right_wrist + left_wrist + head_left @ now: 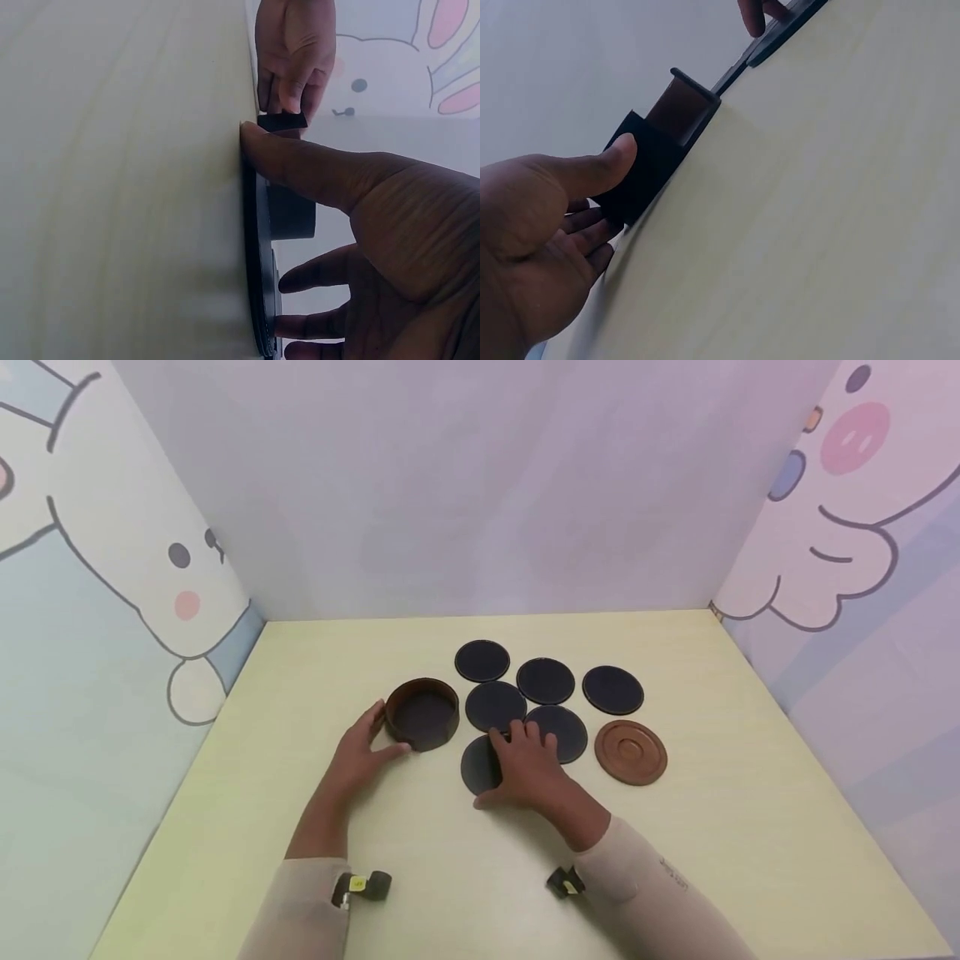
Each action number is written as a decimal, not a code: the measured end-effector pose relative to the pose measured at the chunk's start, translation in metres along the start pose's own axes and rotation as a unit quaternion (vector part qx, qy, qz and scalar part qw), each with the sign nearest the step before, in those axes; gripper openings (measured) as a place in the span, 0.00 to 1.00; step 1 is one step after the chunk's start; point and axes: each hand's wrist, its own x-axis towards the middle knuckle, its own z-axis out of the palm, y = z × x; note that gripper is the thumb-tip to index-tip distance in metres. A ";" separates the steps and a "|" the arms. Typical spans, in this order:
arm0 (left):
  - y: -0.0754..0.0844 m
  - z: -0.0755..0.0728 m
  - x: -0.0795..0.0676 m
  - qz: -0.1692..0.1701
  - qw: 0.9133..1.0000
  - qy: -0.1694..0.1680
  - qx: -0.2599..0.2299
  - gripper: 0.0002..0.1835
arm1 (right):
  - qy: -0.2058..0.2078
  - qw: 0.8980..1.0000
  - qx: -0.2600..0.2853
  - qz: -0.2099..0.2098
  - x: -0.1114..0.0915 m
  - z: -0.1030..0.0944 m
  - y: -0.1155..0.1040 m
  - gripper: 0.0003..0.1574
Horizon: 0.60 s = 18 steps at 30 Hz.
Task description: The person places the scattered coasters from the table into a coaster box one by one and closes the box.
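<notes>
My left hand (360, 752) holds a round dark coaster holder (442, 731) with a brown inside. In the left wrist view, its thumb (622, 154) lies on the holder's side and the other fingers are round behind. My right hand (528, 768) spreads over the nearest black round coaster (477, 767), covering its right part. In the right wrist view, the thumb tip (255, 131) touches the coaster's edge (259, 255). The other fingers reach loosely over its far side; whether they touch it is unclear.
Several more black coasters lie flat beyond, among them one (558, 733) by my right fingertips and one (613, 690) farther right. A brown ringed disc (631, 752) lies at the right. Printed walls enclose the pale table (420, 860) at the back and sides.
</notes>
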 end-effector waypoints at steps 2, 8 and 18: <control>-0.002 -0.004 0.000 0.013 1.000 -0.007 0.003 0.55 | -0.001 1.000 -0.002 0.000 -0.001 -0.001 0.000 0.73; -0.009 -0.010 0.003 0.038 0.999 -0.014 0.008 0.51 | -0.001 1.000 -0.009 -0.004 0.000 -0.001 0.001 0.76; -0.010 -0.013 0.014 -0.006 0.998 -0.040 0.041 0.56 | -0.002 1.000 -0.012 0.001 0.001 -0.001 0.003 0.77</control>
